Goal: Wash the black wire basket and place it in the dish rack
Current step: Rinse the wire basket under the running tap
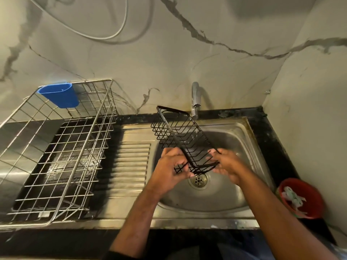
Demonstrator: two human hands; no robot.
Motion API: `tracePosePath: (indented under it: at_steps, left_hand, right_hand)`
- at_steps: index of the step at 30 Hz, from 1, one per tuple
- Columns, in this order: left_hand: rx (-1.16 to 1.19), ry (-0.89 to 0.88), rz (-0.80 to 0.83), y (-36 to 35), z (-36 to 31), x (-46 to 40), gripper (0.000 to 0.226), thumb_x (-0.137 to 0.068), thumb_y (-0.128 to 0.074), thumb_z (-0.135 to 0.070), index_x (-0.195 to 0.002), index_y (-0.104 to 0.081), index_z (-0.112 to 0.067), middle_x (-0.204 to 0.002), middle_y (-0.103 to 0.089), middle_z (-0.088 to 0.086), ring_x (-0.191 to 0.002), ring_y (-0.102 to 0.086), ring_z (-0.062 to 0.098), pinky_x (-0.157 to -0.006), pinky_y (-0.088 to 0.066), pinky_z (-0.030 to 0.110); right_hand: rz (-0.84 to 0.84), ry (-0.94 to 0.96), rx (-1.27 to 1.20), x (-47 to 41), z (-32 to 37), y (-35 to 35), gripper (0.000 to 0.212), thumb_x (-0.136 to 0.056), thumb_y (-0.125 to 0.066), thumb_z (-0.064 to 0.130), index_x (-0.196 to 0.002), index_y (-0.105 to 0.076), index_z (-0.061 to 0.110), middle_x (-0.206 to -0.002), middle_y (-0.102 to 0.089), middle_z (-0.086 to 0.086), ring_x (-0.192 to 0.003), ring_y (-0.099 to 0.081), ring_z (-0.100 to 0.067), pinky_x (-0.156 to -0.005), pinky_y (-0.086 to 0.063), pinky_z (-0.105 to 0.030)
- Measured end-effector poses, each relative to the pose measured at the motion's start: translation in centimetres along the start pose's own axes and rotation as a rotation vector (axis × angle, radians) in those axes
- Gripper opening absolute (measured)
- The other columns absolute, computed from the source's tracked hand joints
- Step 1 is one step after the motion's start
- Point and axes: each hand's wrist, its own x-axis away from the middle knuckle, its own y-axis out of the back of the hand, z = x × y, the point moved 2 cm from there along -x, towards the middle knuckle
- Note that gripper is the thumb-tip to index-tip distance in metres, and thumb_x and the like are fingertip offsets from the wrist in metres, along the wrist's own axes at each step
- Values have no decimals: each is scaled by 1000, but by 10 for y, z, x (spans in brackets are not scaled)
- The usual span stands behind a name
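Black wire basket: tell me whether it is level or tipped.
Tipped. The black wire basket slants over the steel sink, near end low in the left hand and right hand, far end raised.

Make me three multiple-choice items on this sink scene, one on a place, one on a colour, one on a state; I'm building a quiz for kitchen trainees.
1. Where is the black wire basket?
A. In the dish rack
B. Held over the sink bowl
C. On the floor

2. What colour is the cup hung on the dish rack?
A. Blue
B. Yellow
C. White

3. How is the basket being held?
A. By one hand only
B. By no hand, it lies in the sink
C. By both hands at its near end

Answers:
1 B: it hangs tilted above the sink, its far end near the tap.
2 A: the blue cup is clipped to the rack's far rim.
3 C: the left hand and the right hand each grip the near end.
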Motion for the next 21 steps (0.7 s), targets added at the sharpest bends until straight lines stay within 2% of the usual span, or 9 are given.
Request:
tracePosePath:
  at_steps: [3, 5, 8, 11, 13, 15, 17, 19, 21]
  left_hand:
    - [-29, 47, -15, -2, 8, 7, 29, -68, -91, -30, -73, -64, -22, -93, -47, -18, -101, -40, 11, -83, -33, 12]
    - [-35, 74, -13, -3, 13, 12, 30, -69, -90, -35, -72, -60, -33, -94, -45, -21, -99, -42, 12, -82, -34, 11]
    - [-44, 127, -16, -1, 21, 17, 26, -70, -85, -48, -81, -72, -28, -103, -49, -20, -105, -51, 9, -89, -45, 20]
    - [120, 247, -174, 3, 19, 20, 44, -72, -79, -63, -90, -78, -23, -113, -55, -12, -113, -55, 5, -99, -48, 21]
    - [303, 384, -283, 2, 15, 20, 49, -79, -70, -68, -97, -77, -23, -115, -59, -7, -108, -60, 3, -96, -54, 33]
    - [404, 555, -310, -4, 16, 17, 58, -82, -63, -74, -114, -71, -26, -121, -64, -7, -109, -62, 3, -99, -54, 42]
    - [518, 732, -236, -15, 20, 15, 78, -76, -60, -83, -135, -58, -31, -137, -61, -1, -124, -59, 17, -106, -49, 53]
    - [617, 832, -115, -27, 21, 13, 101, -73, -58, -87, -153, -38, -30, -153, -49, 3, -132, -53, 26, -105, -48, 55]
    - [685, 889, -67, -36, 17, 11, 116, -65, -64, -90, -157, -29, -30, -155, -46, 4, -132, -54, 27, -104, -50, 53]
  right_hand:
    - [-44, 88, 10, -2, -2, -6, 19, -103, -49, 14, -108, -67, 20, -104, -73, -8, -93, -67, -23, -72, -53, -35]
    - [-109, 141, -1, -3, -6, -9, 22, -103, -48, 13, -101, -67, 23, -98, -73, -7, -87, -66, -25, -74, -54, -39]
    - [-216, 222, 0, -2, -9, -8, 23, -104, -46, 16, -101, -67, 25, -95, -71, -5, -75, -61, -17, -67, -51, -33]
    - [-315, 284, 59, 0, -10, 1, 22, -104, -47, 21, -111, -67, 25, -95, -71, 1, -85, -66, -16, -79, -55, -36]
    - [-348, 305, 83, 3, -9, 6, 23, -104, -48, 23, -117, -66, 24, -95, -70, 4, -89, -66, -15, -84, -56, -39]
    - [-353, 326, 110, 6, -9, 8, 23, -104, -48, 24, -119, -66, 25, -96, -70, 6, -88, -67, -13, -84, -58, -39]
    - [-349, 355, 140, 11, -8, 7, 24, -104, -48, 25, -121, -65, 26, -98, -70, 7, -90, -67, -11, -85, -58, -40]
    - [-355, 385, 211, 14, -8, 6, 28, -104, -47, 27, -129, -61, 25, -104, -70, 6, -95, -66, -11, -86, -58, -42]
    - [-360, 406, 275, 17, -7, 6, 35, -104, -46, 29, -137, -56, 24, -114, -70, 1, -103, -66, -15, -90, -57, -45]
